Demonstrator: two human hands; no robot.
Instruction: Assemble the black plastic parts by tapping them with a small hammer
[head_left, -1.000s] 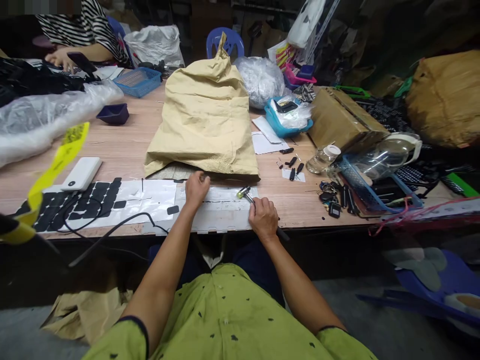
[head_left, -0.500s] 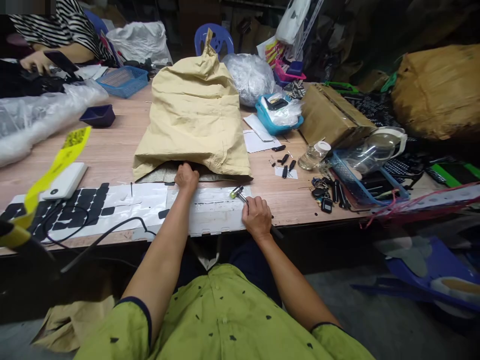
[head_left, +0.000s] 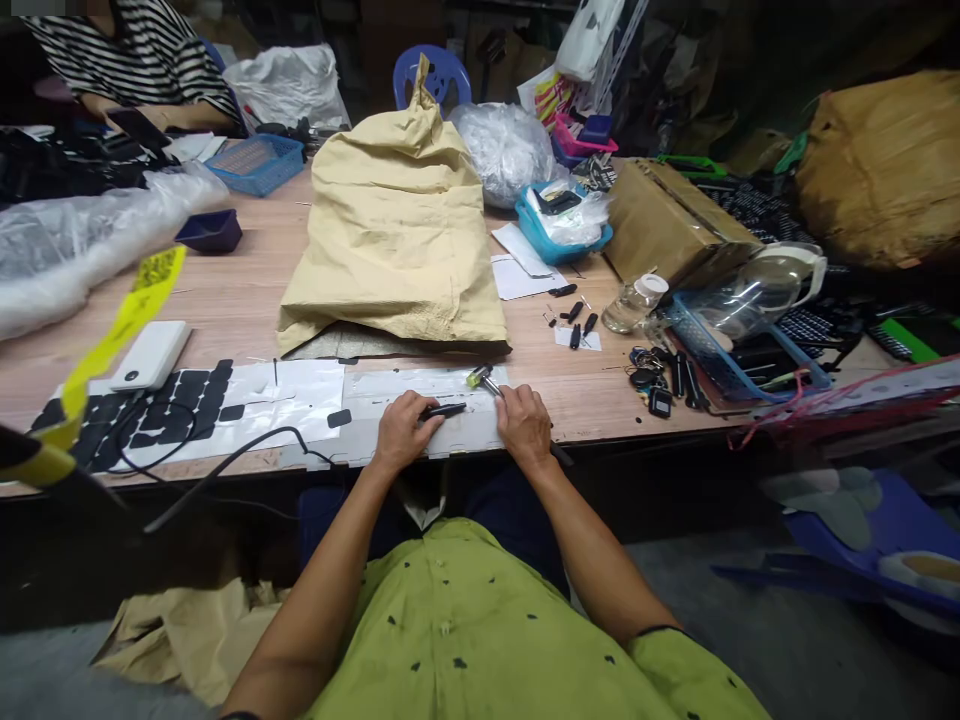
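Blue chair [head_left: 444, 68] at back; clear jar [head_left: 627, 308] near cardboard box [head_left: 658, 222]

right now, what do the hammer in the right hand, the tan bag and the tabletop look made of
Hammer: shaft looks like shiny metal, from its bright glints; yellow-green tip possibly plastic.
Tan bag: matte, stiffly creased, perhaps paper or woven plastic.
Tabletop: probably wood-effect laminate, smooth, with pale streaky grain.

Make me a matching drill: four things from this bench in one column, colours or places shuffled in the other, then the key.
Things
1. hammer
2. slim black piece
3. large sack
4. slab-shaped device

Colours or places
A. tan
B. in the left hand
C. white
D. in the right hand

Pairs: 1-D, 2-B, 3-A, 4-C
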